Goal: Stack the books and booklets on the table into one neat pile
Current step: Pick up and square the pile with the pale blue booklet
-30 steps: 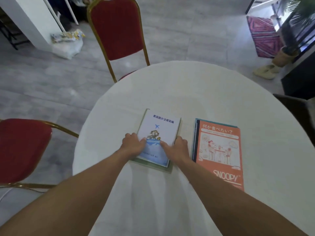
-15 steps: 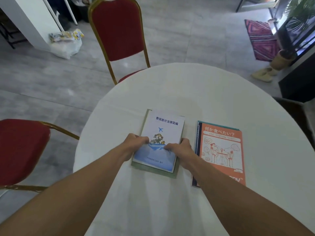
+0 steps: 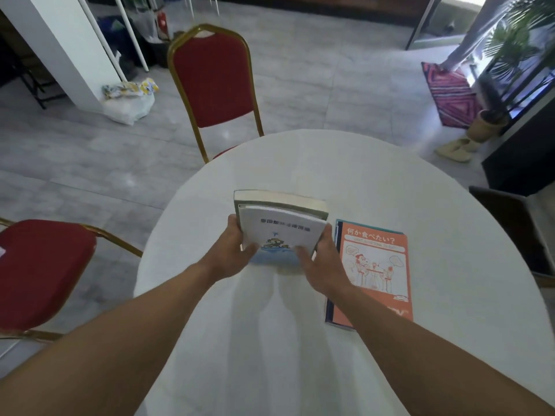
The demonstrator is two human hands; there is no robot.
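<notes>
Lifting is judged to be the step in hand. Head view, frame centre: a white booklet (image 3: 280,232) is held lying on a thicker green-edged book (image 3: 279,201), the pair tipped with the far edge up and apparently clear of the table (image 3: 405,181). The left hand (image 3: 229,255) is curled round the pair's left side and the right hand (image 3: 322,267) round the right side, thumbs pressed on the top cover; the fingers beneath are hidden. Both sides are clamped, it is judged, so the booklet cannot slide off. Just right of centre, an orange notebook (image 3: 377,265) is seen flat on a darker book (image 3: 329,307), the likely landing place.
</notes>
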